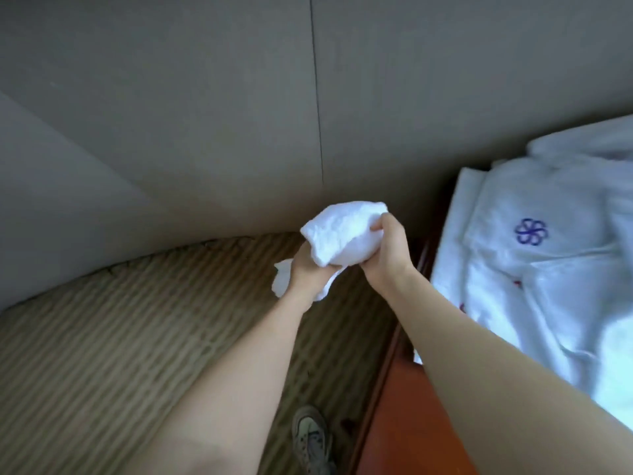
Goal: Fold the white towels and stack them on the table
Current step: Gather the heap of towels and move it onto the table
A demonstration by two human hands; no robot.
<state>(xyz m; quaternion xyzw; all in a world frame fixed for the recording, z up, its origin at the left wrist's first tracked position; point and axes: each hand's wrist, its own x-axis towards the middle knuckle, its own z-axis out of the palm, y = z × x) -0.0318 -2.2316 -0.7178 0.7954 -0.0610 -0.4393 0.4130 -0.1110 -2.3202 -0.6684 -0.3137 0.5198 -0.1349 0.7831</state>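
Head view:

- White towel (pixel 342 234): we log it bunched into a loose wad, held in the air above the floor just below frame centre, not lying on any surface. A loose corner hangs out at 9 o'clock of our left wrist, and another flap droops between the two hands.
- Left hand (pixel 308 269): we have it closed around the lower part of the towel, back of the hand toward the camera; its fingertips are hidden behind the cloth.
- Right hand (pixel 385 250): we have it clenched on the towel's right edge, thumb pressed into the fabric at the top.
- Desk (pixel 404 423): reddish-brown wood, running from 5 o'clock up toward 3 o'clock, just beside our right forearm.
- White linens (pixel 534 269): a rumpled heap covering the desk at 3 to 4 o'clock, with a blue flower-shaped emblem (pixel 531 231) on one piece. They are well apart from the held towel.
- Carpet (pixel 120 337): striped beige, filling 6 to 9 o'clock.
- Wall (pixel 205 114): plain grey, across the upper half.
- Shoe (pixel 311 440): light-coloured, at 6 o'clock on the carpet.
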